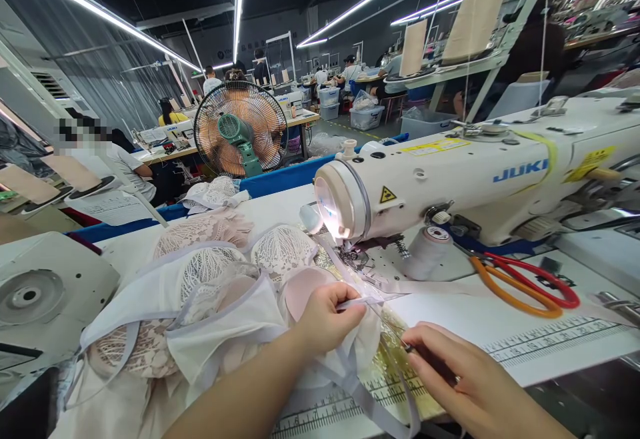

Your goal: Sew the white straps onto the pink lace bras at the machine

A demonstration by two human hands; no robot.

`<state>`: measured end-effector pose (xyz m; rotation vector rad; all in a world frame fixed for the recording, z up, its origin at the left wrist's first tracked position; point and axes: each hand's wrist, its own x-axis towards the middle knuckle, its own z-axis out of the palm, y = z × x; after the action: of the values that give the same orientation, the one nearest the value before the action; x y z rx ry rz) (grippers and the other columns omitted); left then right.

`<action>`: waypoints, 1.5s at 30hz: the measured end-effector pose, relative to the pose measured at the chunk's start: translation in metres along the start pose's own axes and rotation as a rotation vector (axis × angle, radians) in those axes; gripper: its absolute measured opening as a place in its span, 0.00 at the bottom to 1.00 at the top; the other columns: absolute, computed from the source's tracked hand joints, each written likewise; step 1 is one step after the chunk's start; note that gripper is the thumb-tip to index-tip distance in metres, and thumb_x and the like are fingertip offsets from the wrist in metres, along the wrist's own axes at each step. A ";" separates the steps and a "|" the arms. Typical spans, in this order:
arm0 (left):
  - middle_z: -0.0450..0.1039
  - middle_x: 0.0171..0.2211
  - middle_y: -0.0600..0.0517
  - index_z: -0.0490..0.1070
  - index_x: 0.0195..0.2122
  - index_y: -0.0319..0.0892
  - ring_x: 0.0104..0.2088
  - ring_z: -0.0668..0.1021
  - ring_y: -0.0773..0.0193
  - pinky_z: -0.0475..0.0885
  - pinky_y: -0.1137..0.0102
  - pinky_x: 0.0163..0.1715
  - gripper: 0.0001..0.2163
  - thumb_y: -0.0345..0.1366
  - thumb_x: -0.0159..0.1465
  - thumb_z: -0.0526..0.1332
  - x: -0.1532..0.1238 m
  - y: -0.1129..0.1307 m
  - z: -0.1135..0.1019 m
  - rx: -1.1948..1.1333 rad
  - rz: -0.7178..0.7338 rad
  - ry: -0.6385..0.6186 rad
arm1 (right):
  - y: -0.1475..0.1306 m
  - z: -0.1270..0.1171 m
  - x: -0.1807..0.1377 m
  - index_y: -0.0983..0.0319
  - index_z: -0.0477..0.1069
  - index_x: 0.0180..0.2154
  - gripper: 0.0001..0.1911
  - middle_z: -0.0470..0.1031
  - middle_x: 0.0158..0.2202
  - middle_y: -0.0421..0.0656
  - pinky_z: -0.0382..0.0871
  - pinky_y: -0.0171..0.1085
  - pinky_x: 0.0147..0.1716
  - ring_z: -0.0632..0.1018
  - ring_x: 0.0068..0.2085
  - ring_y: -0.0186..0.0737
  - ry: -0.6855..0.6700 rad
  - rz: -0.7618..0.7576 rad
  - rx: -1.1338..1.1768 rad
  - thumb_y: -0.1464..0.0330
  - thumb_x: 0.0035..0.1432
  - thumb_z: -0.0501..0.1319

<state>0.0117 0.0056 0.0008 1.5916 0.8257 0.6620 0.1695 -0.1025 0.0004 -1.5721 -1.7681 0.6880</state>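
My left hand [330,312] is closed, with thumb and forefinger pinching a pale lilac strap [373,299] in front of the sewing machine [390,186]. Fingers curled, my right hand [455,366] grips a thin metal tool [390,324] with a dark end; its slender tip reaches the strap by my left fingers. The exact kind of tool is not clear. White lace bras [225,286] lie heaped to the left and under my left forearm. A loose strap end [375,412] hangs over the table's front edge.
Orange-and-red-handled scissors [530,286] lie right of a thread cone [430,252]. Printed ruler markings [545,342] run along the white table's front. Beyond the blue trough [285,178] stands a large fan [240,129]. Another person [125,162] sits at the left.
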 end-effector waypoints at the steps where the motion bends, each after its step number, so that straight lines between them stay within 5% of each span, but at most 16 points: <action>1: 0.57 0.19 0.57 0.62 0.21 0.39 0.21 0.60 0.72 0.54 0.74 0.22 0.06 0.35 0.51 0.58 0.000 0.000 0.000 0.008 0.003 0.001 | -0.001 0.000 0.000 0.59 0.63 0.28 0.12 0.65 0.24 0.39 0.62 0.32 0.23 0.67 0.25 0.35 0.005 0.003 -0.003 0.64 0.60 0.46; 45: 0.56 0.19 0.57 0.61 0.21 0.39 0.21 0.58 0.73 0.52 0.74 0.22 0.06 0.35 0.51 0.57 -0.001 0.004 0.000 -0.006 -0.025 -0.004 | -0.002 -0.002 0.000 0.59 0.62 0.29 0.11 0.65 0.25 0.40 0.62 0.32 0.23 0.67 0.26 0.35 -0.014 -0.011 0.002 0.66 0.60 0.46</action>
<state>0.0118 0.0048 0.0042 1.5746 0.8389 0.6427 0.1696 -0.1032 0.0028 -1.5585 -1.7848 0.6965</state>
